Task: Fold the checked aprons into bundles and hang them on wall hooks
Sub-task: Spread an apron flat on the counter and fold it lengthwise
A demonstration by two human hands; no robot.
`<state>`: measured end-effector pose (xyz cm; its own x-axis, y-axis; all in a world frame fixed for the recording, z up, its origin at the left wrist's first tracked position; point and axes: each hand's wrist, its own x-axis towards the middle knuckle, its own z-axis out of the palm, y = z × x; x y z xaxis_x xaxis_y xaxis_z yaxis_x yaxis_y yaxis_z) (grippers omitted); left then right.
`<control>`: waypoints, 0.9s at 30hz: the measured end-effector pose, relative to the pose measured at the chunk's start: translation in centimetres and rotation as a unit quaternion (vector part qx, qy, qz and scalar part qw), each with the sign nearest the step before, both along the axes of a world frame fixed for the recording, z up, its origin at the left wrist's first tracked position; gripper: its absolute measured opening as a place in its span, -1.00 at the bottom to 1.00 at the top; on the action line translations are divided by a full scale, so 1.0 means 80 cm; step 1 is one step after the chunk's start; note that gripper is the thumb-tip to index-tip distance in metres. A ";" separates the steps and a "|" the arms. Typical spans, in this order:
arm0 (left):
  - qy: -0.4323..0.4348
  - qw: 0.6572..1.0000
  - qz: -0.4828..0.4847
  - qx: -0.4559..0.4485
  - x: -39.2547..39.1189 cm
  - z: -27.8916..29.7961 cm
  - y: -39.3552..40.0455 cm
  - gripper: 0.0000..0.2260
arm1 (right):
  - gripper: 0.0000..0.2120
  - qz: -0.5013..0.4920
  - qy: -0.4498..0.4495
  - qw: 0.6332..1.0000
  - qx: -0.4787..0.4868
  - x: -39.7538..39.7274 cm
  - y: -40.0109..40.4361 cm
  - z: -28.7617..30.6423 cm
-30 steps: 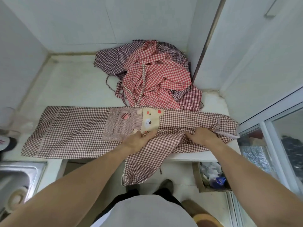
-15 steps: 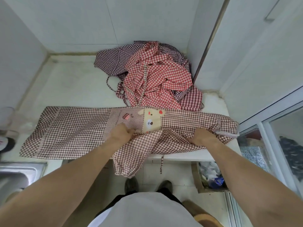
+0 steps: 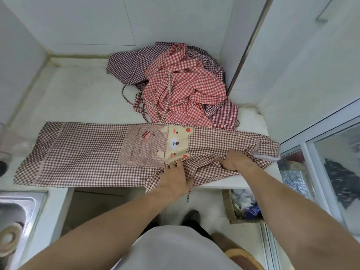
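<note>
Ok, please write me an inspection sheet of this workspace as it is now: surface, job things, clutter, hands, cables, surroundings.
Surface: white countertop, stained, bare at the left rear.
Job's things: brown checked apron with bear pocket spread along the front edge, its near right part hanging over; pile of checked aprons crumpled in the rear corner.
Clutter: cardboard box of rubbish on the floor.
Hands: left hand grips the apron's hanging fold; right hand has a grip on bunched cloth.
Cables: nothing seen.
Surroundings: steel sink at left, tiled walls, glass sliding door at right.
</note>
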<state>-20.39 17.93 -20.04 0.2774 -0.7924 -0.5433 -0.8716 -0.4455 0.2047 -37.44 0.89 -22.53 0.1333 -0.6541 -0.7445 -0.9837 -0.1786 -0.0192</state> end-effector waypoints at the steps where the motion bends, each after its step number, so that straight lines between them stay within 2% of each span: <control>1: -0.003 1.000 0.007 -0.011 0.002 0.002 -0.003 -0.41 | -0.16 -0.014 -0.003 1.000 0.000 0.001 0.000 0.001; 3: 0.004 0.999 0.018 -0.037 0.012 0.010 -0.008 -0.67 | -0.24 -0.039 -0.005 0.999 0.000 0.004 0.000 0.004; 5: 0.006 0.999 0.039 -0.031 0.031 0.015 -0.013 -0.79 | -0.38 -0.044 -0.005 0.999 0.009 0.007 0.000 0.011; 8: -0.003 0.997 0.066 0.039 0.068 0.020 -0.014 -0.76 | -0.46 -0.016 0.001 1.000 0.021 0.008 0.002 0.023; 12: -0.035 0.989 0.045 0.137 0.120 0.030 -0.013 -0.75 | -0.52 0.033 0.016 0.999 0.029 0.008 0.005 0.025; 15: 0.007 0.979 0.056 0.198 0.155 0.048 -0.019 -0.67 | -0.56 0.037 0.007 0.999 0.029 0.008 0.008 0.032; 17: 0.008 0.979 0.054 0.198 0.167 0.058 -0.032 -0.69 | -0.57 0.026 -0.003 1.000 0.018 0.007 0.009 0.034; 19: -0.033 0.986 0.058 0.154 0.173 0.063 -0.045 -0.85 | -0.56 0.020 -0.009 1.000 0.016 0.006 0.009 0.033; 22: -0.073 0.990 0.068 0.100 0.176 0.063 -0.056 -0.81 | -0.51 0.003 -0.019 1.000 0.011 0.006 0.010 0.031; 25: -0.105 0.984 0.054 0.132 0.185 0.062 -0.048 -0.90 | -0.52 -0.006 -0.030 0.999 0.012 0.006 0.011 0.034; 27: -0.129 0.978 0.044 0.156 0.206 0.061 -0.034 -0.84 | -0.52 -0.012 -0.031 0.999 0.011 0.003 0.009 0.031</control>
<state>-3.89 15.23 -15.17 0.4970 -0.5666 -0.6573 -0.8320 -0.5264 -0.1753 -37.21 1.62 -20.02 0.1635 -0.6411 -0.7498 -0.9846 -0.1536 -0.0834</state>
